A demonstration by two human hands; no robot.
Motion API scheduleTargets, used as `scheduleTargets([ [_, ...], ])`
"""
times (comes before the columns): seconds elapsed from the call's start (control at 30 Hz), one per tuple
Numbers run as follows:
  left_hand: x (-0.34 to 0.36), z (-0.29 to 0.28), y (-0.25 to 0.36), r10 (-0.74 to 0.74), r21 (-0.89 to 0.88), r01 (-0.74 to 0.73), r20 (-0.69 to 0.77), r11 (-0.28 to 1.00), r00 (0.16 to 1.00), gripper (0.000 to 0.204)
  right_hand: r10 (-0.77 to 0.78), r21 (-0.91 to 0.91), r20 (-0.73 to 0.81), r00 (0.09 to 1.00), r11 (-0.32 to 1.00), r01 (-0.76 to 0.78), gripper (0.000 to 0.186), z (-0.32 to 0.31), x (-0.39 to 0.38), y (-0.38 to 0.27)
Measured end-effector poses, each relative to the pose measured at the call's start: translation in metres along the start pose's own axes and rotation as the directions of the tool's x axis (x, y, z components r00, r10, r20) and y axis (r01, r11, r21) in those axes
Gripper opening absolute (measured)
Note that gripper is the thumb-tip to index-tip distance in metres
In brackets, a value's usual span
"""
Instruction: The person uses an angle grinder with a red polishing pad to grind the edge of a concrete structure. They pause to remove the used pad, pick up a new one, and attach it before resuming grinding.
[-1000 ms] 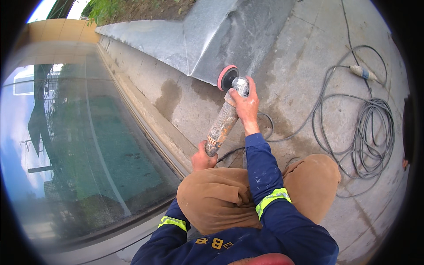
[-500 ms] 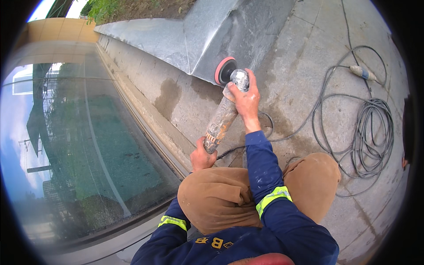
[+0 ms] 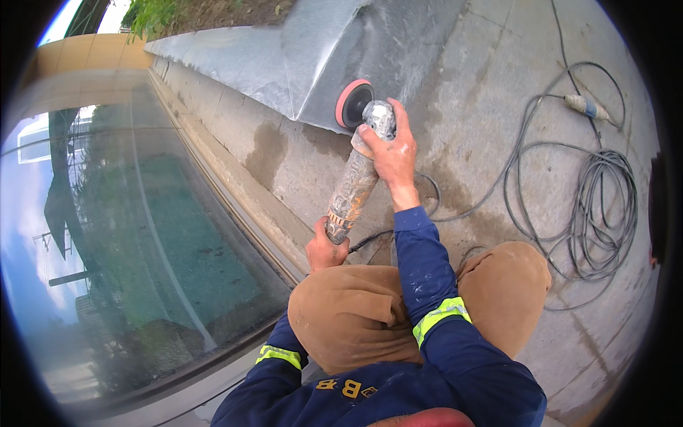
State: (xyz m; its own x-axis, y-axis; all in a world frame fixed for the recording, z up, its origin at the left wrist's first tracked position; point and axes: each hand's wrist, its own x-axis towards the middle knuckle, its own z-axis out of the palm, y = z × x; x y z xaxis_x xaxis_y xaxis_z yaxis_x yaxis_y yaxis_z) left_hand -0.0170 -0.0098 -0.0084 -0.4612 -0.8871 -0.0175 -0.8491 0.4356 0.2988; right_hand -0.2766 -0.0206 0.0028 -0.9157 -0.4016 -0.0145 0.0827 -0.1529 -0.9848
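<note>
A dusty grey, cylindrical angle polisher is tilted between my hands, with a black backing disc and pink-rimmed pad at its top end. My right hand is closed on the head end, my left hand round the rear end, where a dark cable leaves it. The pad is at the near corner of a grey stone ledge, on or just beside its side face; contact is hard to tell. My brown-trousered bent knees are just below.
A glass panel with reflections fills the left, along a concrete sill. A coiled grey cable and a connector lie on the paved floor at right. Soil and plants sit beyond the ledge; an orange-tan wall is at top left.
The tool and pad have moved up and to the left along the ledge's face, my right hand with them. The whole view has shifted slightly. My grip is unchanged.
</note>
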Motion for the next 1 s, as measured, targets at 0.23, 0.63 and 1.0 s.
scheduleTargets([
  [0.23, 0.0, -0.002, 0.013, -0.097, 0.063, 0.091, 0.111, 0.994, 0.989, 0.063, 0.145, -0.068, -0.043, 0.988, 0.987, -0.148, 0.068, -0.005, 0.002, 0.032],
  [0.63, 0.002, -0.001, 0.011, 0.004, 0.066, -0.001, -0.042, 0.998, 0.999, 0.062, 0.034, -0.019, -0.005, 0.999, 0.999, -0.034, 0.069, -0.002, 0.004, -0.003],
  [1.0, 0.001, 0.001, 0.011, -0.068, 0.051, 0.063, 0.1, 0.997, 0.993, 0.062, 0.177, -0.109, -0.039, 0.983, 0.977, -0.181, 0.07, -0.009, 0.006, 0.022],
])
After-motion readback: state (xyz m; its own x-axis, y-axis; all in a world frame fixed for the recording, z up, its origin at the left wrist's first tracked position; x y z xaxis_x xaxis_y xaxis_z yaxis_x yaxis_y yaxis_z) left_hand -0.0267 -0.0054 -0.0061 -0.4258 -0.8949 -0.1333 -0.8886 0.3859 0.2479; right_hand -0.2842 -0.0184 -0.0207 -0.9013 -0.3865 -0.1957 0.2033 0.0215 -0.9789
